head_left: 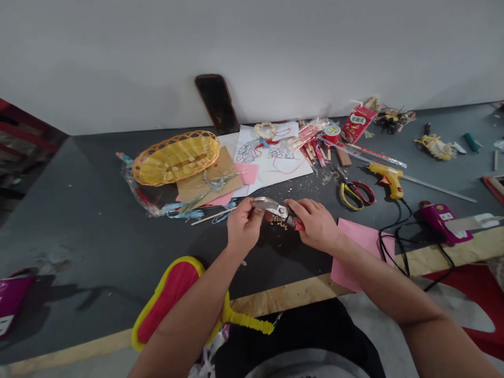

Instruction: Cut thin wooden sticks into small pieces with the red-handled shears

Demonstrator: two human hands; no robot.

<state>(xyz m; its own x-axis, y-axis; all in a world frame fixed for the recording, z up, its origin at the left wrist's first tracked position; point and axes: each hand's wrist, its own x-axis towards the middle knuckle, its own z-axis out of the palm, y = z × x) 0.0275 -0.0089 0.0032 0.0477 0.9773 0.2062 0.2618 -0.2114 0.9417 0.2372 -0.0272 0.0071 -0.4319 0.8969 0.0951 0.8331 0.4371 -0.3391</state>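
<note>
In the head view, I see a dark grey worktop (pixel 94 210) edged with bare wood (pixel 283 297) on the side nearest the person, and a plain pale wall (pixel 315 58) beyond the hands. A phone (pixel 217 102) leans on that wall, past the left hand (pixel 244 224). The right hand (pixel 315 220) is clamped round the handles of the pruning shears (pixel 281 211), which lie between the two hands; the left fingers curl in at the blade end, though whether they grip anything I can't tell. Pale chips (pixel 279 223) lie just below the shears. Beyond the left hand sits a yellow basket (pixel 157 167); straight ahead are printed sheets (pixel 291 170). Past the right hand lie scissors (pixel 345 185) and a yellow glue gun (pixel 388 178), its black cable (pixel 381 240) looping over pink paper (pixel 364 239). The left forearm covers part of a red-and-yellow piece (pixel 169 299)
</note>
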